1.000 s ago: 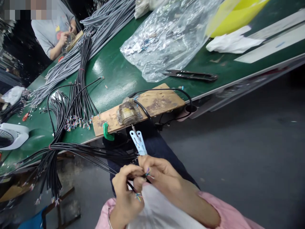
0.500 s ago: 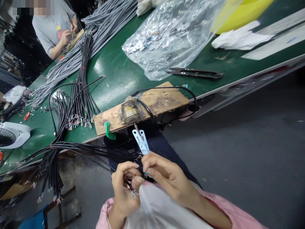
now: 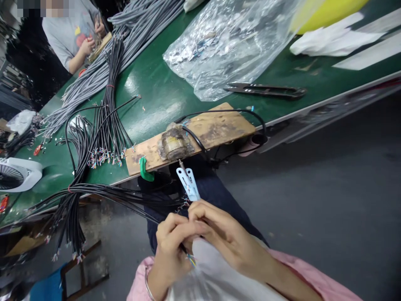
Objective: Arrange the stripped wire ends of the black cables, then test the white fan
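My left hand [image 3: 171, 246] and my right hand [image 3: 219, 232] meet low in the middle, over my lap. The left fingers pinch a black cable [image 3: 147, 213] whose coloured inner wires [image 3: 191, 260] stick out under the hand. My right hand grips small light-blue snips [image 3: 189, 184] that point up towards the table edge, and its fingertips press against the left fingers. A bundle of black cables [image 3: 94, 194] runs from the left to my hands. A white plastic bag [image 3: 213, 276] lies on my lap under the wrists.
A wooden board [image 3: 216, 127] with a metal block [image 3: 173, 142] and a green clamp [image 3: 144, 169] sits at the green table's edge [image 3: 150, 96]. Black thread snips [image 3: 266, 89], a clear plastic bag [image 3: 228, 42], grey cables [image 3: 138, 25], a white fan [image 3: 15, 175]. Another person works at far left [image 3: 75, 33].
My left fingers have closed over towards the right hand's fingertips, covering the wire ends that showed there. The view has shifted slightly; the hands sit a little to the right.
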Available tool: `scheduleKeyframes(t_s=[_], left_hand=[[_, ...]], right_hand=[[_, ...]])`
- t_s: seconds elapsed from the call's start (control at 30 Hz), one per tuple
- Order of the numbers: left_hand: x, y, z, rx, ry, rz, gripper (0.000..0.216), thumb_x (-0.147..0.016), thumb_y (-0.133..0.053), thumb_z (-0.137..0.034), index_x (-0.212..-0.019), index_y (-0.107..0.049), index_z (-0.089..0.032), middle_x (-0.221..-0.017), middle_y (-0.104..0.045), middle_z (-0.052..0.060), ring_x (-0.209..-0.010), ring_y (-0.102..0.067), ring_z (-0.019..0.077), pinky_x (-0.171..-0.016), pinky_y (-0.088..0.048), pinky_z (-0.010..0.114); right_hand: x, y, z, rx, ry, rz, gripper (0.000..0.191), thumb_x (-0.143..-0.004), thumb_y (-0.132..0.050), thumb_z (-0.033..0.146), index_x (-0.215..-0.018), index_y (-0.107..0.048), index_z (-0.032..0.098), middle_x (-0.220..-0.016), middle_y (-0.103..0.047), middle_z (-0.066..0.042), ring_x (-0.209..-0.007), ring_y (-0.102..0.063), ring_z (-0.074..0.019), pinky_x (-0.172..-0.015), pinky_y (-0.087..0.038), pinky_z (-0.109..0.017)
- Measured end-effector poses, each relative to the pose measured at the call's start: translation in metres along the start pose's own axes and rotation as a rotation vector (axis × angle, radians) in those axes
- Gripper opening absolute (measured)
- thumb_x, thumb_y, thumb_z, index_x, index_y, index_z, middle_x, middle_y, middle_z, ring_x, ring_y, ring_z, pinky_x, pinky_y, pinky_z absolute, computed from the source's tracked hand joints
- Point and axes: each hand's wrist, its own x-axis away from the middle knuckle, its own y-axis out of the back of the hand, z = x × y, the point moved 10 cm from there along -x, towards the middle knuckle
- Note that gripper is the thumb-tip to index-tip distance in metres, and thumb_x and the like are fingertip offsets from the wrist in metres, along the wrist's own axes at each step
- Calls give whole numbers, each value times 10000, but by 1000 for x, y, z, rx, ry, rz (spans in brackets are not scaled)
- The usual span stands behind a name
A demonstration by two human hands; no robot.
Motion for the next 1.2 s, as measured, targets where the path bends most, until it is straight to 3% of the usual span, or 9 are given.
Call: scheduleKeyframes(t_s=[0.2, 0.3, 0.4, 0.6, 0.77, 0.9, 1.07, 1.2], left_hand=[[-1, 7, -11, 52, -68, 31, 332, -968, -457, -338, -761, -685, -214, -712, -577, 3, -506, -490, 57, -508, -376, 204], [0, 10, -11, 84, -58, 26, 324, -962, -476, -332, -747, -687, -213, -684, -554, -14, -456, -445, 35, -494, -366, 191], [2, 9, -7, 77, -33, 33, 335, -947, -491, -385, -734, -691, -222, -645, -543, -5, -535, -511, 78, -526, -390, 207], [6, 11, 2, 215, 6, 22, 308, -913, -531, -450, -759, -697, -241, -675, -571, 7, -551, -522, 87, -523, -391, 206], [7, 12, 5, 297, 5, 32, 405, -881, -486, -591, -821, -703, -254, -692, -574, 9, -509, -481, 72, -500, -382, 199], [7, 8, 7, 297, 28, 61, 322, -883, -540, -526, -830, -702, -253, -694, -553, 2, -526, -481, 75, -516, -385, 202], [9, 9, 9, 330, 27, 53, 336, -884, -527, -546, -854, -706, -264, -711, -561, -3, -534, -481, 67, -517, -380, 192], [6, 9, 6, 338, 11, 37, 383, -877, -519, -571, -805, -707, -245, -670, -559, -9, -480, -458, 52, -495, -380, 181]], right_hand=[[-1, 22, 19, 186, 158, -113, 249, -1004, -404, 296, -822, -546, 202, -731, -562, -15, -686, -554, -123, -582, -451, -219], [4, 14, 32, 262, 282, -57, 205, -1006, -409, 272, -923, -583, 200, -779, -602, -23, -732, -560, -122, -637, -471, -228], [8, 3, 40, 343, 351, -21, 264, -1019, -356, 237, -869, -569, 189, -770, -607, -24, -736, -540, -122, -681, -474, -244], [8, 15, 38, 365, 334, -143, 217, -1001, -401, 203, -858, -562, 181, -739, -565, -27, -735, -522, -135, -646, -466, -250], [12, 7, 42, 272, 403, -56, 176, -999, -423, 228, -997, -591, 178, -805, -598, -31, -779, -511, -132, -691, -477, -242], [14, 0, 45, 427, 420, -56, 224, -1006, -380, 174, -903, -579, 166, -801, -612, -25, -788, -507, -134, -753, -449, -273], [14, 12, 43, 467, 406, -165, 195, -994, -407, 159, -882, -566, 163, -792, -590, -30, -784, -514, -136, -736, -448, -263], [15, 6, 44, 420, 440, -93, 195, -1002, -387, 169, -971, -580, 175, -824, -619, -32, -801, -515, -141, -731, -465, -262]])
